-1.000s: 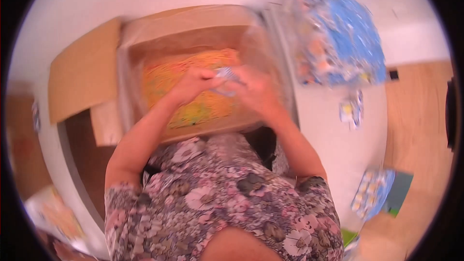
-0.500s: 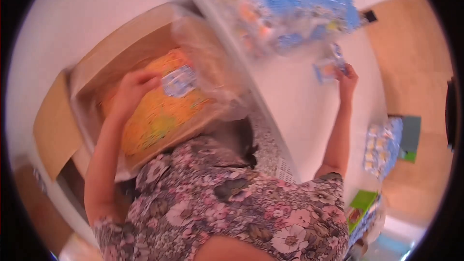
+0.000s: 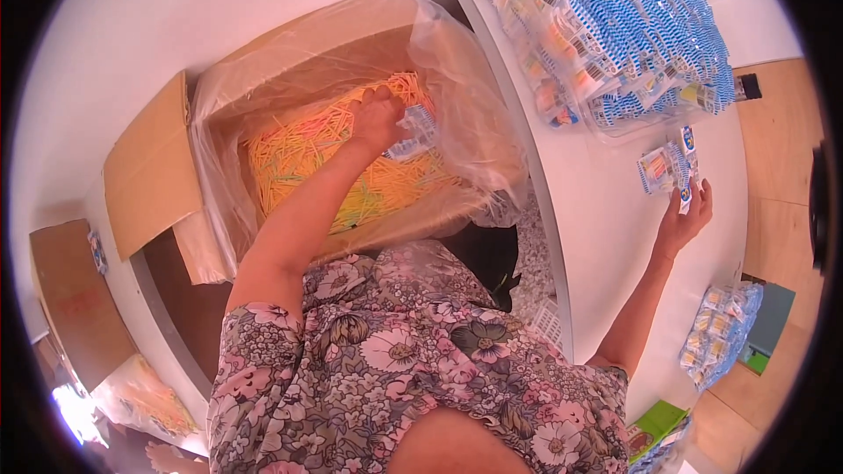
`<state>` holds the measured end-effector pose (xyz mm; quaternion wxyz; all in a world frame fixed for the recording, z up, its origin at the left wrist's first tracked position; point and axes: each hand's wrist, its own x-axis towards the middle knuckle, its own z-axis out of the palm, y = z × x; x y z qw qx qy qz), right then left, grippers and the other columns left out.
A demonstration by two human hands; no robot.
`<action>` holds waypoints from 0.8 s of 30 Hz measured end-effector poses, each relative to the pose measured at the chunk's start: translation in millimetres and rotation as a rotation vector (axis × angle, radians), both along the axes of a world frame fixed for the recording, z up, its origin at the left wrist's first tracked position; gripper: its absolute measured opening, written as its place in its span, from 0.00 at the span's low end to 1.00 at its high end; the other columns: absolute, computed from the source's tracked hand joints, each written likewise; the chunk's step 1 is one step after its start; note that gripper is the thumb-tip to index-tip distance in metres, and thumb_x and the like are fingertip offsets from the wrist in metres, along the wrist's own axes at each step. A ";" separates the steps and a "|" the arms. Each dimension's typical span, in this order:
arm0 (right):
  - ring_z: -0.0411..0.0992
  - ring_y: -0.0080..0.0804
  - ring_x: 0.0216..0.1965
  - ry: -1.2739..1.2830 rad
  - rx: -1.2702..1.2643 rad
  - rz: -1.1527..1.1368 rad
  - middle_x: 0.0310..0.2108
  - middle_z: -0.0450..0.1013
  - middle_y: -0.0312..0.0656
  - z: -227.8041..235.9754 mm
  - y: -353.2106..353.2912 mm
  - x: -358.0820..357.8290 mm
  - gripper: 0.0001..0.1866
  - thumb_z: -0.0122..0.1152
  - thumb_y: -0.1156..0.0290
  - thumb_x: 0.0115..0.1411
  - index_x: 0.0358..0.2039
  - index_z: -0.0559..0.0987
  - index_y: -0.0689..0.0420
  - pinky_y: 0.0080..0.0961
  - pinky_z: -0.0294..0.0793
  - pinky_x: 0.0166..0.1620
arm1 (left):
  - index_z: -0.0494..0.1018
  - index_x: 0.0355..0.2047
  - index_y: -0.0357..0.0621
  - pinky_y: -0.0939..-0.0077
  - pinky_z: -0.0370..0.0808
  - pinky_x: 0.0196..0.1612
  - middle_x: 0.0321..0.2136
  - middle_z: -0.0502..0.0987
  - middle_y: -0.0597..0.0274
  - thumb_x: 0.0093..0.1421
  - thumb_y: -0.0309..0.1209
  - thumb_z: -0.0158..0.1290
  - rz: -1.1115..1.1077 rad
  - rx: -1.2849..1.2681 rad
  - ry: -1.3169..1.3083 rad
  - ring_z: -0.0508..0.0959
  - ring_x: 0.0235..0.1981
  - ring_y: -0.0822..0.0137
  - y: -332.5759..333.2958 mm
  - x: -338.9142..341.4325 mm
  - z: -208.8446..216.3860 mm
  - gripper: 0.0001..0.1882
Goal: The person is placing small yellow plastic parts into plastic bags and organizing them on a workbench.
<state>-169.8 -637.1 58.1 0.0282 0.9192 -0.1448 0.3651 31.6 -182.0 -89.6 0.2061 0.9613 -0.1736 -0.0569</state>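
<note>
Inside the open cardboard box, my left hand reaches over a heap of thin orange and yellow sticks. Its fingers curl downward, and what they grip is hidden beneath them. Against those fingers, a small clear packet with blue and white print lies on the sticks. Over the white table on the right, my right hand pinches a small blue-and-white packet between thumb and fingers. Another printed packet lies just beyond the fingertips, beside a narrow upright one.
A clear plastic container packed with blue-checked packets stands at the table's far end. Loose clear plastic lining overhangs the box's right side, and a cardboard flap sticks out left. A bundle of packets sits at the right edge.
My left hand has shifted right across the sticks, up to the packet in the box. My right hand stays at the packets on the table. The whole view has shifted.
</note>
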 end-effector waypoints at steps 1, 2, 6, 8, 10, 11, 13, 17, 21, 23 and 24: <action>0.62 0.38 0.51 -0.056 0.013 0.019 0.55 0.62 0.43 2.3 7.0 0.6 0.19 0.60 0.78 0.53 0.47 0.75 0.54 0.31 0.66 0.52 | 0.74 0.22 0.50 0.51 0.63 0.40 0.32 0.72 0.65 0.34 0.37 0.68 0.001 -0.001 0.001 0.71 0.42 0.57 0.4 0.7 -1.2 0.16; 0.62 0.38 0.51 -0.055 0.012 0.021 0.55 0.62 0.43 5.4 14.7 3.0 0.19 0.60 0.78 0.53 0.47 0.75 0.54 0.31 0.66 0.52 | 0.74 0.22 0.50 0.52 0.63 0.40 0.31 0.72 0.66 0.35 0.36 0.68 0.021 -0.032 0.030 0.71 0.41 0.58 -0.4 1.8 -2.3 0.15; 0.62 0.37 0.52 -0.089 -0.003 0.151 0.55 0.62 0.43 17.7 50.1 16.2 0.19 0.60 0.81 0.53 0.46 0.76 0.54 0.30 0.66 0.53 | 0.73 0.22 0.48 0.53 0.62 0.41 0.26 0.75 0.67 0.37 0.33 0.67 0.074 -0.142 0.201 0.74 0.36 0.62 -0.6 5.8 -4.8 0.14; 0.62 0.38 0.54 -0.080 -0.057 0.216 0.53 0.63 0.44 18.8 62.6 22.3 0.19 0.59 0.84 0.52 0.45 0.76 0.54 0.30 0.67 0.52 | 0.73 0.22 0.46 0.56 0.64 0.40 0.25 0.75 0.66 0.38 0.33 0.67 0.092 -0.201 0.186 0.75 0.33 0.63 0.4 4.6 -7.5 0.14; 0.62 0.39 0.54 -0.074 -0.070 0.239 0.53 0.63 0.44 27.7 77.3 24.7 0.18 0.60 0.84 0.52 0.44 0.77 0.55 0.30 0.67 0.51 | 0.73 0.22 0.45 0.59 0.66 0.39 0.23 0.76 0.66 0.39 0.33 0.67 0.113 -0.261 0.171 0.76 0.30 0.64 2.3 5.8 -10.3 0.14; 0.63 0.39 0.54 -0.067 -0.082 0.257 0.53 0.63 0.44 30.9 85.0 24.7 0.18 0.60 0.84 0.52 0.44 0.77 0.56 0.30 0.68 0.51 | 0.74 0.23 0.45 0.64 0.68 0.37 0.23 0.76 0.65 0.39 0.33 0.67 0.104 -0.280 0.219 0.76 0.29 0.65 3.8 8.1 -10.9 0.13; 0.64 0.40 0.52 -0.104 -0.053 0.307 0.51 0.65 0.45 32.3 98.0 27.1 0.17 0.60 0.84 0.51 0.42 0.77 0.56 0.31 0.67 0.51 | 0.76 0.25 0.46 0.68 0.69 0.35 0.23 0.77 0.65 0.39 0.33 0.67 0.099 -0.304 0.264 0.76 0.27 0.66 7.3 11.3 -11.4 0.13; 0.67 0.40 0.48 -0.097 -0.124 0.450 0.48 0.69 0.45 39.9 128.8 27.8 0.14 0.61 0.85 0.49 0.37 0.78 0.57 0.33 0.67 0.50 | 0.80 0.30 0.52 0.66 0.66 0.39 0.27 0.79 0.63 0.42 0.35 0.64 0.063 -0.293 0.353 0.77 0.29 0.62 8.4 11.6 -8.3 0.12; 0.68 0.41 0.45 -0.133 -0.094 0.510 0.46 0.70 0.47 45.0 155.3 28.4 0.11 0.60 0.86 0.47 0.32 0.79 0.60 0.32 0.69 0.46 | 0.81 0.31 0.55 0.60 0.63 0.45 0.29 0.80 0.62 0.47 0.36 0.59 -0.047 -0.217 -0.008 0.77 0.32 0.59 9.6 1.6 -9.8 0.09; 0.69 0.42 0.44 -0.156 -0.006 0.571 0.44 0.70 0.50 49.2 179.2 21.5 0.13 0.60 0.88 0.46 0.34 0.78 0.62 0.32 0.70 0.45 | 0.81 0.31 0.55 0.60 0.65 0.44 0.30 0.79 0.61 0.47 0.35 0.59 -0.057 -0.223 -0.027 0.77 0.33 0.57 17.9 1.5 -5.4 0.09; 0.70 0.44 0.42 -0.181 0.081 0.625 0.43 0.71 0.52 49.9 192.9 21.0 0.14 0.59 0.89 0.46 0.35 0.77 0.65 0.33 0.71 0.45 | 0.81 0.32 0.55 0.61 0.67 0.42 0.31 0.79 0.59 0.48 0.34 0.58 -0.072 -0.230 -0.048 0.77 0.34 0.56 22.3 2.2 1.5 0.09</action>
